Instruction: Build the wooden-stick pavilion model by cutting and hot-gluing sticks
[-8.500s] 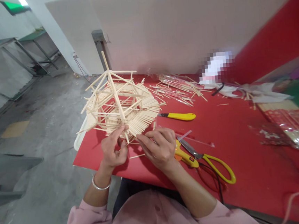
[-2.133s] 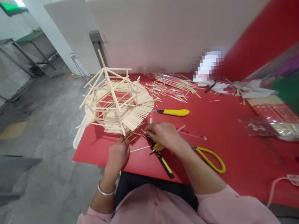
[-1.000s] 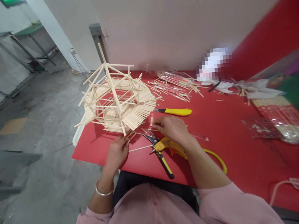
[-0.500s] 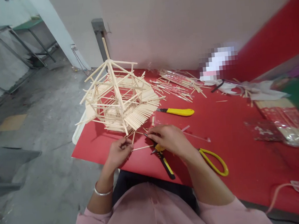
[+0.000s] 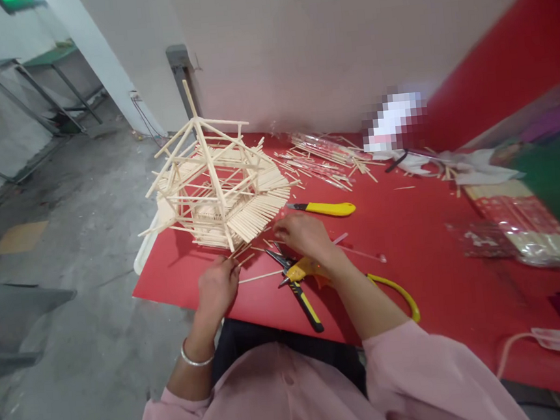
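A wooden-stick pavilion model (image 5: pixel 215 176) with a fanned skirt of sticks stands at the table's left. In front of it, my left hand (image 5: pixel 218 286) is closed on a thin wooden stick (image 5: pixel 246 260) that points right. My right hand (image 5: pixel 306 235) is over the table by the model's right front edge, its fingers curled; what they hold, if anything, is hidden. Below the right wrist lies a yellow glue gun (image 5: pixel 301 270). Dark blades (image 5: pixel 277 258) and a black-and-yellow cutter (image 5: pixel 309 309) lie around it. A loose stick (image 5: pixel 261 277) rests between my hands.
On the red table (image 5: pixel 424 236), a yellow-handled knife (image 5: pixel 331 209) lies right of the model. A yellow loop handle (image 5: pixel 405 294) is beside my right forearm. Behind are loose sticks (image 5: pixel 324 157) in plastic; packed sticks (image 5: pixel 520 215) lie at the right.
My right hand has moved forward, away from the dark blades, uncovering more of the glue gun. The stick in my left hand has tipped from pointing forward to pointing right. The view has shifted slightly.
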`<state>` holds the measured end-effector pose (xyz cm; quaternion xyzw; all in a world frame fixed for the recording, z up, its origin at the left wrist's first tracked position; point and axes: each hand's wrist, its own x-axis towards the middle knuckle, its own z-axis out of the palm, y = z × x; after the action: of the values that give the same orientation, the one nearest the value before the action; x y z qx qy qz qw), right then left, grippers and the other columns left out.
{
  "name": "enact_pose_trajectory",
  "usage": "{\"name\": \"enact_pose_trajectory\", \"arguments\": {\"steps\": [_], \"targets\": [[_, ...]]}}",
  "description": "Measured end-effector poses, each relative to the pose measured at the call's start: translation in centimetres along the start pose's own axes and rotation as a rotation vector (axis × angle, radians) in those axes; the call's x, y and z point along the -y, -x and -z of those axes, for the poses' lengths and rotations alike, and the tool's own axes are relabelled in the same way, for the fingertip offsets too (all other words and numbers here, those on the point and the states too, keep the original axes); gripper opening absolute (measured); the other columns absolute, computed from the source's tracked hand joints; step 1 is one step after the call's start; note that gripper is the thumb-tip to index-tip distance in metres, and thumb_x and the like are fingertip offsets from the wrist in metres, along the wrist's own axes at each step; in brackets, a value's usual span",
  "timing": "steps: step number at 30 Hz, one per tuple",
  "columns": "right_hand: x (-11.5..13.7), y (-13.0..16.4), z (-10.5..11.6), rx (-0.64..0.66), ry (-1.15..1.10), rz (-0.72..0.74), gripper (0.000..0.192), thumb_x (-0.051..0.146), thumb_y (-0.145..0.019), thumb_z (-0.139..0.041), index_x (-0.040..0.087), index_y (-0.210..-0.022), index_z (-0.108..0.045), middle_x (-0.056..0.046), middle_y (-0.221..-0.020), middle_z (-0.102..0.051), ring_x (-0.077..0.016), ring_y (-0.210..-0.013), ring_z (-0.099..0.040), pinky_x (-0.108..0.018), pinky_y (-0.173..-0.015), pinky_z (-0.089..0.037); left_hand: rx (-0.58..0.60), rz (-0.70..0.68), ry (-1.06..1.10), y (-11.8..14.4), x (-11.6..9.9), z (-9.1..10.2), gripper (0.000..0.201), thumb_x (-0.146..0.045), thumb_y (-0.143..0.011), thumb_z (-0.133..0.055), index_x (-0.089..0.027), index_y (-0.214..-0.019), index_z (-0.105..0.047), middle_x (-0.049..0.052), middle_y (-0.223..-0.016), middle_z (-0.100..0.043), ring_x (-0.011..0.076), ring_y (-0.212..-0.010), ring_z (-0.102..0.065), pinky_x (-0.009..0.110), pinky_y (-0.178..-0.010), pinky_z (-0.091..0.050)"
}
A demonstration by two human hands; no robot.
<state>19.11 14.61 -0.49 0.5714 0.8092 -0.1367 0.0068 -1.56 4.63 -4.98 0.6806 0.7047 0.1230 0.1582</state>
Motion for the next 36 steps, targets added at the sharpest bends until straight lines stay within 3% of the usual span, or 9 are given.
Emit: {"name": "enact_pose_trajectory", "arguments": {"steps": [8,15,22,27,36], "targets": [[0.4,-2.0,-0.3,0.121,0.023,0.021,0.025,0.04,-0.08,-0.059,0.029,-0.099,-0.072,-0.002,-0.1,-0.072,-0.0185,-0.09,-0.063,-0.024,-0.066,-0.041,-0.012,-0.004,-0.1,-0.2,-0.2,-0.3,0.026,-0.03,-0.093,-0.046,-0.021,-0.103,-0.069,0.008,-0.101,-0.065,0.018,-0.085,-0.063,0.026,-0.065,-0.043],[1.9,-2.7,-1.7,0.159,0.105,-0.005,0.04,0.04,-0.08,-0.052,0.019,-0.108,-0.071,-0.013,-0.109,-0.07,-0.0271,-0.101,-0.062,-0.033,-0.08,-0.045,-0.095,-0.049,-0.054,-0.2,0.2,-0.8,0.022,-0.029,-0.088,-0.056,-0.021,-0.103,-0.07,0.008,-0.102,-0.067,0.0203,-0.085,-0.065,0.027,-0.063,-0.045],[2.3,-2.8,-1.8,0.161,0.11,0.059,0.043,0.041,-0.084,-0.05,0.018,-0.116,-0.067,-0.012,-0.117,-0.067,-0.0253,-0.111,-0.058,-0.03,-0.089,-0.042,-0.279,-0.128,0.331,-0.7,-0.6,-0.9,0.025,-0.023,-0.084,-0.058,-0.019,-0.105,-0.069,0.008,-0.098,-0.07,0.0182,-0.081,-0.065,0.028,-0.073,-0.05],[2.3,-2.2,-1.5,0.152,0.09,0.062,0.037,0.041,-0.087,-0.048,0.02,-0.109,-0.07,-0.011,-0.114,-0.068,-0.0255,-0.105,-0.06,-0.031,-0.082,-0.044,-0.119,-0.033,0.532,-1.1,-2.1,-0.5,0.029,-0.03,-0.084,-0.058,-0.019,-0.108,-0.07,0.004,-0.08,-0.072,0.0164,-0.07,-0.064,0.026,-0.065,-0.049],[1.6,0.1,0.1,0.086,-0.018,0.048,0.032,0.047,-0.088,-0.051,0.026,-0.1,-0.071,-0.005,-0.099,-0.071,-0.0199,-0.093,-0.063,-0.026,-0.069,-0.04,-0.065,0.032,0.625,-0.8,-2.4,-1.4,0.043,-0.038,-0.083,-0.059,-0.019,-0.122,-0.061,0.001,-0.068,-0.066,0.0145,-0.059,-0.061,0.026,-0.056,-0.051]]}}
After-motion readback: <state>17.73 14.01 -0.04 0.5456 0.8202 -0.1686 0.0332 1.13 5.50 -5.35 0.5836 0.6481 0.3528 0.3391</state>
